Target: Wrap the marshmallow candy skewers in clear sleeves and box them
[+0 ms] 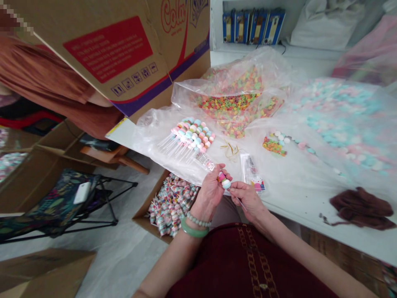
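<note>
A cardboard box (pixel 108 49) looms across the upper left, and a white table (pixel 313 221) takes up the right side of the frame. On it, a plastic bag of pastel candies (pixel 338 120) spreads along the upper right, and a bag of colored candy rings (pixel 231 103) sits at top center. Down at lower center, a carton (pixel 149 219) is packed with candy sticks (pixel 172 205), and at far right lies a brown cloth (pixel 361 209).

Now to the middle of the frame: a neat batch of finished skewers (pixel 190 138) lies on a plastic sheet (pixel 155 140), pastel beads up top, bare sticks fanned toward the left.

Here come the hands, low and center, forearms rising from the bottom edge. The left hand (pixel 211 194) is turned up, its fingers clamped on a pink-and-white candy stack (pixel 225 180) at the table's near edge. The right hand (pixel 246 200) comes in just beside it, pinched shut on a thin stick (pixel 242 205). Whether its fingertips touch the stack, I can't tell. A green bangle (pixel 194 228) and a bead bracelet (pixel 198 220) ride on the left wrist.
</note>
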Demonstrator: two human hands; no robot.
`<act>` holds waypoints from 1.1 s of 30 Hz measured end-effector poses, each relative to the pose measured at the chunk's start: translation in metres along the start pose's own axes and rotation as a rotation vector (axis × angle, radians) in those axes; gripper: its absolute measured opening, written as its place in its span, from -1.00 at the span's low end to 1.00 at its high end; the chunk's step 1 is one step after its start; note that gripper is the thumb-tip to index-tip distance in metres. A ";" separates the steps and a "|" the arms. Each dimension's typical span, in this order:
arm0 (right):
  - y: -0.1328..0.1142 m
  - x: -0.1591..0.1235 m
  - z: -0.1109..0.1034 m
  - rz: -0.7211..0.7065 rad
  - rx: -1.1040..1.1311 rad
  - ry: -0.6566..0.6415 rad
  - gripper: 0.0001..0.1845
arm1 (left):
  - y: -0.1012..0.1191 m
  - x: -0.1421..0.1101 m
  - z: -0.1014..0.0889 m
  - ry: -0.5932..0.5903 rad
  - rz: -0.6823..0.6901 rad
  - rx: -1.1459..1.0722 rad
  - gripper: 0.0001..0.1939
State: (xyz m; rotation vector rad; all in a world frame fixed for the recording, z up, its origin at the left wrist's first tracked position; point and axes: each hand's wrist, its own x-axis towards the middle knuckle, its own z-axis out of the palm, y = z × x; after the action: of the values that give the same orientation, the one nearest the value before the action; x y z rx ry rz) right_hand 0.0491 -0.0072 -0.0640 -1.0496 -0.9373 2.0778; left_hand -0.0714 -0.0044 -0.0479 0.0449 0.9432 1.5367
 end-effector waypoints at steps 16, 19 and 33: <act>-0.002 -0.005 -0.020 -0.183 -0.515 0.153 -0.89 | 0.027 0.015 -0.009 0.095 0.034 -0.099 -0.88; -0.001 -0.002 -0.015 -0.278 -0.611 0.191 -0.86 | 0.020 0.014 -0.007 0.071 0.052 -0.117 -0.87; 0.003 0.003 -0.003 0.142 0.055 0.013 -0.80 | 0.011 0.012 -0.008 0.103 -0.036 -0.072 -0.87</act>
State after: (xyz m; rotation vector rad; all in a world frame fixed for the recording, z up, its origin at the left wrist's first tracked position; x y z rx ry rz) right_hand 0.0492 -0.0056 -0.0688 -1.1290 -0.8150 2.1964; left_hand -0.0877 0.0030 -0.0531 -0.1026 0.9639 1.5501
